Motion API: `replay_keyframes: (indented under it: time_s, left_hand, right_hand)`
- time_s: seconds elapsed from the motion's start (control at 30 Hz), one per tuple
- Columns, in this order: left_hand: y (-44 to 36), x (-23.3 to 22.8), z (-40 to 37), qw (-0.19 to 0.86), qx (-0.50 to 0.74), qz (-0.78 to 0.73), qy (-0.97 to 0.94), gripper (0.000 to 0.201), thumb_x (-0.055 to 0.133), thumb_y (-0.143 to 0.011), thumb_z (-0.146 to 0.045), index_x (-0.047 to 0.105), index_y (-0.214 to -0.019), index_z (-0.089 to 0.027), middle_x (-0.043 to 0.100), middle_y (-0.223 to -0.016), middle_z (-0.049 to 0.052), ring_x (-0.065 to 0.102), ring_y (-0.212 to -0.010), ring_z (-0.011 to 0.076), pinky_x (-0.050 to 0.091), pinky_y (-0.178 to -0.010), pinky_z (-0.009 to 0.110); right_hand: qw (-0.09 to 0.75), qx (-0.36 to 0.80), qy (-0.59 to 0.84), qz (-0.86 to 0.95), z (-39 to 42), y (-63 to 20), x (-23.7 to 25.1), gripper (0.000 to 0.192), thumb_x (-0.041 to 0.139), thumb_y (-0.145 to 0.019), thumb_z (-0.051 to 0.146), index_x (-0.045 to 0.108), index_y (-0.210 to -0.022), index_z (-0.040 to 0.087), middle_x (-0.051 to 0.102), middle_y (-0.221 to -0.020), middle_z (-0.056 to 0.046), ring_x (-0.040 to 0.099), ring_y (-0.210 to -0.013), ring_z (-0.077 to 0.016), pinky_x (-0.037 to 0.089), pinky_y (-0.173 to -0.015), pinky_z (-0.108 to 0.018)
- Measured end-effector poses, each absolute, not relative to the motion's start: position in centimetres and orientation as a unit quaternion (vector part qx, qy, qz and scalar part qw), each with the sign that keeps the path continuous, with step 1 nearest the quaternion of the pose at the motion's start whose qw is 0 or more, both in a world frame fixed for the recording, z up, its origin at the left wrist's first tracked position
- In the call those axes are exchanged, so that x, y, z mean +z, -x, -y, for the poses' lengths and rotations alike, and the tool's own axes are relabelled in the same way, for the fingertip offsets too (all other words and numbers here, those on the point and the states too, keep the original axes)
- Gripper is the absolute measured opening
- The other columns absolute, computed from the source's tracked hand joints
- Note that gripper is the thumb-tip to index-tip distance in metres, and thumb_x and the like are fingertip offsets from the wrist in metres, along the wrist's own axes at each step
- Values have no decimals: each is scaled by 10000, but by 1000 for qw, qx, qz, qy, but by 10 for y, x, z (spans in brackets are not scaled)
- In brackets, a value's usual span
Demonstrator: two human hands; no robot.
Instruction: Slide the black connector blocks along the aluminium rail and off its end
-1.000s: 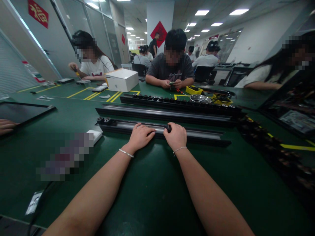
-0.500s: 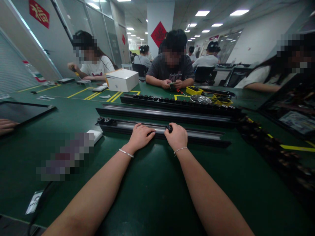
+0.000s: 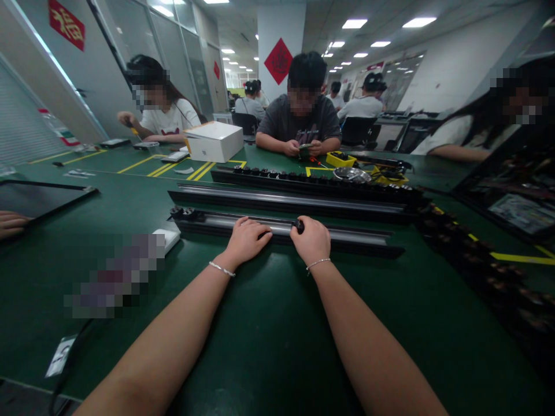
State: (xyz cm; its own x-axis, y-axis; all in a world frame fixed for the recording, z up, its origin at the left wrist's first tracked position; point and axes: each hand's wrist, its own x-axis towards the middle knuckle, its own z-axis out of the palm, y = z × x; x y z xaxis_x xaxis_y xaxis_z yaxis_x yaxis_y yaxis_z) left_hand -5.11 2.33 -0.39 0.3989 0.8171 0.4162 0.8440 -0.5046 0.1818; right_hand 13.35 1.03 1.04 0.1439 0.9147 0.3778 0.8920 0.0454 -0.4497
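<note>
A long black rail (image 3: 359, 238) with a silvery inner channel lies crosswise in front of me. My left hand (image 3: 248, 240) is closed over its middle, fingers across the channel and thumb pointing right. Just to the right, my right hand (image 3: 314, 239) pinches a small black part (image 3: 299, 225) at the channel; its shape is mostly hidden by the fingers. Several similar black parts (image 3: 184, 212) sit at the rail's left end. A second black rail (image 3: 281, 200) with a bare channel lies right behind this one.
Farther back is a rail filled with black parts (image 3: 299, 178). More dark parts (image 3: 494, 260) line the right side. A white box (image 3: 214, 141), a yellow tray (image 3: 340, 159) and a power strip (image 3: 167, 238) are on the green table (image 3: 264, 341). Co-workers sit around it.
The view has shifted very slightly. Both hands stay at the same place on the rail, and the small black part remains in my right fingers.
</note>
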Motion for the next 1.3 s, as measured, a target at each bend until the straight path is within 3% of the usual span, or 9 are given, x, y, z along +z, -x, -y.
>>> replay_keyframes:
  time_s: [1.3]
  left_hand:
    - [52, -5, -25, 17, -231, 495, 837, 276, 433, -895, -407, 667, -923, -265, 717, -968, 7, 599, -952, 194, 274, -1026, 442]
  right_hand:
    - [325, 10, 721, 612, -6, -154, 11, 307, 496, -750, 253, 644, -1011, 190, 661, -955, -90, 564, -964, -235, 397, -865, -363]
